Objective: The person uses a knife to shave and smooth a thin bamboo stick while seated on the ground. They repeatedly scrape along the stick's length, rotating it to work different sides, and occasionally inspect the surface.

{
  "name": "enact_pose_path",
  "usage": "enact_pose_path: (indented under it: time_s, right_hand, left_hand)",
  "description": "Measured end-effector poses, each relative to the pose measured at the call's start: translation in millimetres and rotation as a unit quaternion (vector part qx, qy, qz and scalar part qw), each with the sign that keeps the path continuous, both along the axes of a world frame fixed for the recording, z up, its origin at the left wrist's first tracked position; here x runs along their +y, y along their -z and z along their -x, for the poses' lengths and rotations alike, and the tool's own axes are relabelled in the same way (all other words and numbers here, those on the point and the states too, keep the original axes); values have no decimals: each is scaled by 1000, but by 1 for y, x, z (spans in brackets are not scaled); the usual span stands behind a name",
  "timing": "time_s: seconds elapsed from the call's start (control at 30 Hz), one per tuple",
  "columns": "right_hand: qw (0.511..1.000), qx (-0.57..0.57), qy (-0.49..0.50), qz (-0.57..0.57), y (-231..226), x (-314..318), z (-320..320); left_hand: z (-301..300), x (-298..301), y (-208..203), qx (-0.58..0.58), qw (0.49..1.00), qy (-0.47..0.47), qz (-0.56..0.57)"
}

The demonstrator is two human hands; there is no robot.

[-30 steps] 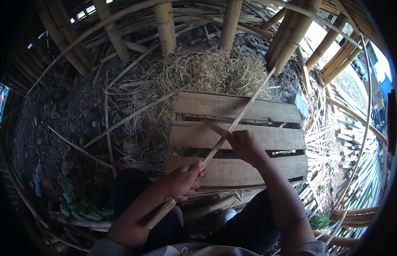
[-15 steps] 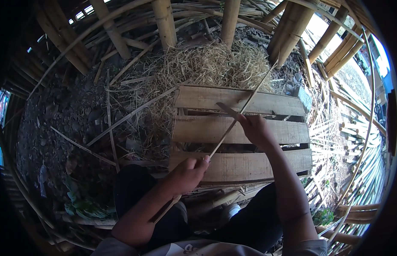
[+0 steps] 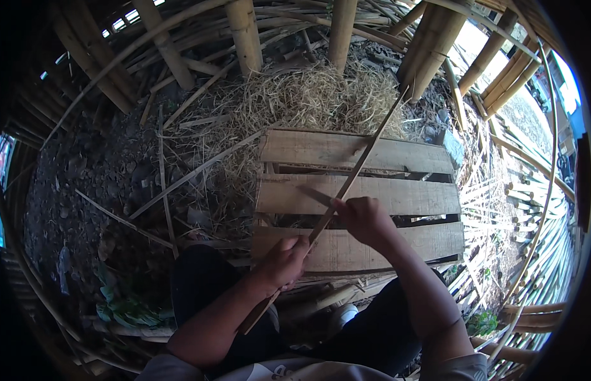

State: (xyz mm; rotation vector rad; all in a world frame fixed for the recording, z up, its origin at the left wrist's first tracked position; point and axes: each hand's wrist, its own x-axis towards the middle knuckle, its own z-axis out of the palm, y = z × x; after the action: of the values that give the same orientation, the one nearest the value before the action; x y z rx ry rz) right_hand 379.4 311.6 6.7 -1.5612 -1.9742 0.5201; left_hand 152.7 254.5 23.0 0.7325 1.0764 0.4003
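A long thin bamboo strip [image 3: 362, 155] runs slantwise over a low slatted wooden bench [image 3: 397, 193], its far end near a thick bamboo post. My left hand [image 3: 286, 261] is closed round the strip at the bench's near left corner, and the strip's tail comes out below it beside my forearm. My right hand [image 3: 364, 219] grips a knife by its handle, which the fingers mostly hide. Pointing left, the knife blade [image 3: 316, 195] is slightly blurred and crosses the strip close ahead of my left hand.
A heap of pale shavings [image 3: 314, 95] lies behind the bench. Upright bamboo posts [image 3: 246, 38] stand beyond it. Many split bamboo strips [image 3: 537, 254] are spread at the right. Loose strips [image 3: 194, 171] lie on the dark ground at the left, near some green leaves [image 3: 127, 308].
My right hand and the knife have moved nearer along the strip, toward my left hand. The strip has rolled to show a broader side, while my left hand has shifted only slightly.
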Motion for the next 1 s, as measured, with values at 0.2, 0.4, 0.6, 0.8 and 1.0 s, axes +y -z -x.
enact_pose_path:
  time_s: [0.2, 0.4, 0.6, 0.8, 1.0]
  right_hand:
    - [998, 42, 9, 53, -12, -20, 8]
    - [992, 0, 73, 104, -7, 10, -8]
    - [994, -1, 56, 90, -1, 4, -3]
    - [929, 279, -31, 240, 2, 7, 0]
    - [840, 405, -231, 277, -13, -19, 26]
  left_hand:
    - [7, 5, -12, -79, 993, -4, 82]
    - [8, 5, -19, -51, 997, -4, 61]
    - [19, 2, -16, -60, 996, -9, 62]
    - [8, 15, -12, -90, 988, -114, -44]
    - [-5, 35, 4, -32, 951, -207, -226]
